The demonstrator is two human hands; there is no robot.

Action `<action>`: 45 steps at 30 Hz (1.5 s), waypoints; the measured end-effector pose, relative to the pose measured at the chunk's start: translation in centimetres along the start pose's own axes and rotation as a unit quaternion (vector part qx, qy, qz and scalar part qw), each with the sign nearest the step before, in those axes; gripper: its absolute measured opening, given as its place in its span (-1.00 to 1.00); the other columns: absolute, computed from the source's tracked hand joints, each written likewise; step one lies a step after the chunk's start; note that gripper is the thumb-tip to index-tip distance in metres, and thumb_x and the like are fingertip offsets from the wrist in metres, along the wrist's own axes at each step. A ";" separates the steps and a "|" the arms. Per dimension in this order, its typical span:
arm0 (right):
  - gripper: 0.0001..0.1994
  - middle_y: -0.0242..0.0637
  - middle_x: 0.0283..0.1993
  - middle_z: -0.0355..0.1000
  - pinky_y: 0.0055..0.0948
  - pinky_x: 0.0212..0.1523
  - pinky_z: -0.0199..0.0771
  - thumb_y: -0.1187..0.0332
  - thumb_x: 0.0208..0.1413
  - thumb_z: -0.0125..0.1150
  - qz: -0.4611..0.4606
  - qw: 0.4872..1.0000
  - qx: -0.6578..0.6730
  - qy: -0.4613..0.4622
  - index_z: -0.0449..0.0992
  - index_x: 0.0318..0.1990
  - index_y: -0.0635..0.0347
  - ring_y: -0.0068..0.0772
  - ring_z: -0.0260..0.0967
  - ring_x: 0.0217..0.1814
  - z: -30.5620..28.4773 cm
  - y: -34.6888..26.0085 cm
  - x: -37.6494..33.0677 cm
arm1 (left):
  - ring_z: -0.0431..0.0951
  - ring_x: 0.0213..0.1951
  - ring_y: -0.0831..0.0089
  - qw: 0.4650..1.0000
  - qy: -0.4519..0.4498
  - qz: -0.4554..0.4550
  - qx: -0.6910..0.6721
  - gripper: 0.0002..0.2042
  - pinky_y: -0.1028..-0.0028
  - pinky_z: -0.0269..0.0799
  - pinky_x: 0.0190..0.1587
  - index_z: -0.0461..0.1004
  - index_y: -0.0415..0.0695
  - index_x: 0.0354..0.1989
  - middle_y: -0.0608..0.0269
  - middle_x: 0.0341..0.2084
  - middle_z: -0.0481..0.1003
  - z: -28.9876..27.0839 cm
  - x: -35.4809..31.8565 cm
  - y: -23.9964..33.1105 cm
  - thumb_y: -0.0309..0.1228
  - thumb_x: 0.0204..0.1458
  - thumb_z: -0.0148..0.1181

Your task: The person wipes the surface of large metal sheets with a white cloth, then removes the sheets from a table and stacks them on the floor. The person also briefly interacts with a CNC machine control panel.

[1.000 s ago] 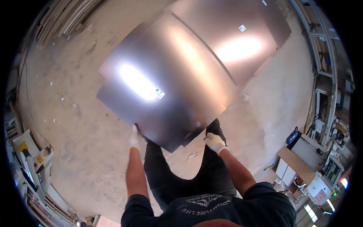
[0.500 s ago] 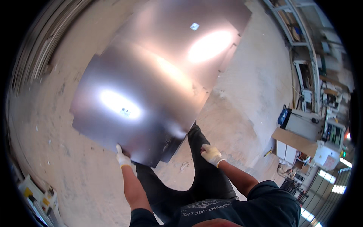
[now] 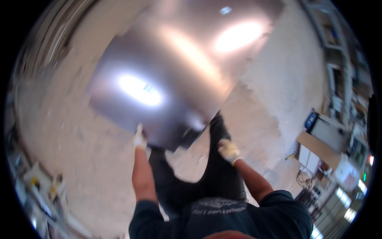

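Observation:
A large shiny metal sheet (image 3: 159,91) hangs tilted in front of me and reflects the ceiling lights. My left hand (image 3: 139,139), in a white glove, grips its near lower edge. My right hand (image 3: 229,150), also gloved, is off the sheet, just below and to the right of its near corner. It holds nothing, and blur hides how its fingers are set. A second sheet of the same metal (image 3: 234,28) lies beyond the first, toward the top of the view. My dark trouser legs (image 3: 215,175) show under the sheet.
A pale dusty concrete floor (image 3: 79,159) lies all around. Cabinets and boxes (image 3: 322,147) stand at the right, with shelving (image 3: 338,79) behind them. Stacked long material (image 3: 43,51) lies at the upper left, and small equipment (image 3: 36,183) sits at the lower left.
My right hand has let go of the sheet's edge and dropped away to the right. The sheet has swung left and closer, with my left hand still holding it.

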State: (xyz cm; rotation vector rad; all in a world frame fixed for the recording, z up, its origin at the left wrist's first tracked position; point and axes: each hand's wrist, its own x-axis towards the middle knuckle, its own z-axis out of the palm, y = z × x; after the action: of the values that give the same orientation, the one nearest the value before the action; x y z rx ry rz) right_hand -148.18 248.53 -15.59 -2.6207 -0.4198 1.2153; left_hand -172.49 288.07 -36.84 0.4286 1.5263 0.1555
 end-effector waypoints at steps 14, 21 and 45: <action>-0.67 -0.16 -0.08 0.62 -0.35 0.12 0.45 0.29 0.17 0.08 -0.123 0.915 0.220 -0.316 0.55 0.05 0.15 -0.18 0.56 0.04 -8.0 3.7 2.5 | 0.62 -0.09 0.23 0.910 -0.056 0.041 0.409 -0.52 0.29 0.50 -0.03 0.58 -0.19 0.03 0.12 -0.08 0.63 10.9 -22.3 -3.5 -0.01 0.21 0.13; -0.53 -0.28 -0.55 0.50 -0.39 -0.48 0.48 0.00 0.36 0.04 0.144 0.705 0.655 -0.230 0.49 -0.55 0.09 -0.35 0.46 -0.56 -19.2 11.9 4.8 | 0.52 0.05 0.41 0.904 -0.337 -0.188 0.185 -0.56 0.29 0.45 0.10 0.49 -0.03 0.16 0.28 -0.02 0.56 41.8 -40.1 -16.6 -0.02 0.26 0.13; -0.51 0.00 0.08 0.56 -0.15 0.16 0.46 0.04 0.22 0.10 0.194 0.928 0.272 0.165 0.52 0.16 0.20 -0.03 0.50 0.15 -63.0 45.3 10.8 | 0.60 -0.01 -0.02 0.273 -0.186 0.113 0.937 -0.64 0.05 0.46 0.07 0.59 -0.20 -0.03 -0.12 -0.06 0.60 82.3 -31.8 -1.4 -0.22 0.21 0.02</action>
State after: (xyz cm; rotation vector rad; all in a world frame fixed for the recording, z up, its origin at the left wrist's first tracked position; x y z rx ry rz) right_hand -85.61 204.91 2.38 -2.3851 0.4584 0.7924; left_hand -93.28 261.05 -8.74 2.3192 0.2930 -1.6841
